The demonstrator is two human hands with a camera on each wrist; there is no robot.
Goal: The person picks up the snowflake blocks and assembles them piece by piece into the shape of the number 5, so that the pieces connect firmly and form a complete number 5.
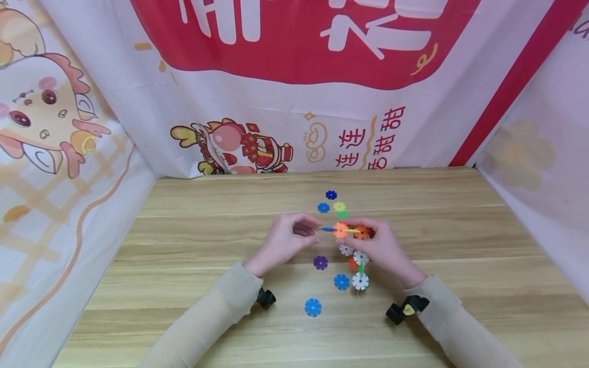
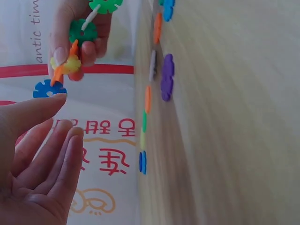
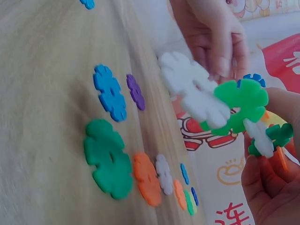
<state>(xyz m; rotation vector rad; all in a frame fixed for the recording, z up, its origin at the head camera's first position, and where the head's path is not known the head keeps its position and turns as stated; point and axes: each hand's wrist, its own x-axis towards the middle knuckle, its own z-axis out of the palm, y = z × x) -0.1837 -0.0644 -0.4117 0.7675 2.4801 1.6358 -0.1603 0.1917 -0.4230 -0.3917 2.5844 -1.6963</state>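
Note:
My right hand [image 1: 382,250] pinches a chain of slotted plastic flower discs that are pushed into one another. In the right wrist view the chain has a white disc [image 3: 180,75] at the near end, then a light green disc [image 3: 241,105] and a dark green disc [image 3: 282,134]. Toward its far end come a yellow disc [image 2: 71,64], orange ones and a blue disc [image 2: 47,89]. Beside that blue end is my left hand [image 1: 282,240], thumb tip right at the disc's edge, the other fingers loosely bent and apart from it. Both hands are above the wooden table [image 1: 184,255].
Loose discs lie flat on the table: a purple disc [image 1: 320,262], a light blue disc [image 1: 313,307] nearer the front, and a dark blue disc [image 1: 331,194] and a yellow disc [image 1: 339,206] behind the hands. A printed cloth [image 1: 299,122] hangs along the table's back edge.

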